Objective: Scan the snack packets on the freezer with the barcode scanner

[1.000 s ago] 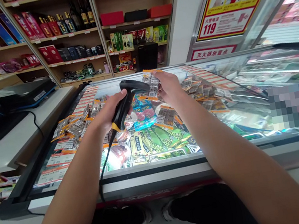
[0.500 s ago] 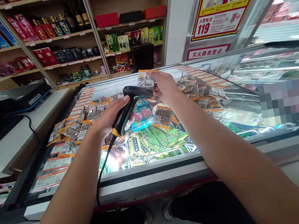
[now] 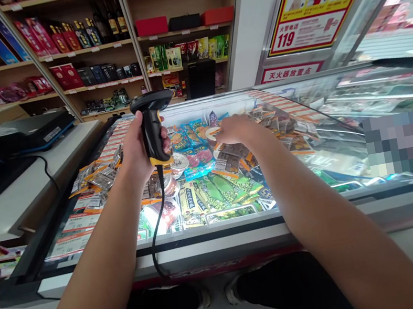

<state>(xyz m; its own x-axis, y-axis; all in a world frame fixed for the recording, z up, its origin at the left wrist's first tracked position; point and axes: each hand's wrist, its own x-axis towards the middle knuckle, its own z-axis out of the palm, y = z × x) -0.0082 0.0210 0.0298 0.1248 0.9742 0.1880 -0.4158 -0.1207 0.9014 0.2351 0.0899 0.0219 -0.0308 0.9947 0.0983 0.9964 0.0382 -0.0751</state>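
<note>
A black and yellow barcode scanner (image 3: 153,132) is upright in my left hand (image 3: 135,148), its head above the fingers and its cord hanging down over the freezer's front edge. My right hand (image 3: 237,129) is low over small clear packets with orange edges (image 3: 229,160). Its fingers are blurred and partly hidden, so whether they hold a packet is unclear. More orange-edged packets (image 3: 101,179) lie in a pile on the left of the glass top, and others (image 3: 279,128) lie to the right.
Through the glass of the chest freezer (image 3: 223,247) show green popsicle packs (image 3: 220,189), blue packs (image 3: 196,161) and tubs (image 3: 179,163). A counter (image 3: 31,180) with a scale (image 3: 35,132) stands left. Shelves (image 3: 92,49) of boxes and bottles line the back.
My left hand has raised the scanner from a tilt to upright and moved it left. My right hand, which held up an orange-edged packet, has come down to the packets, no longer showing it raised.
</note>
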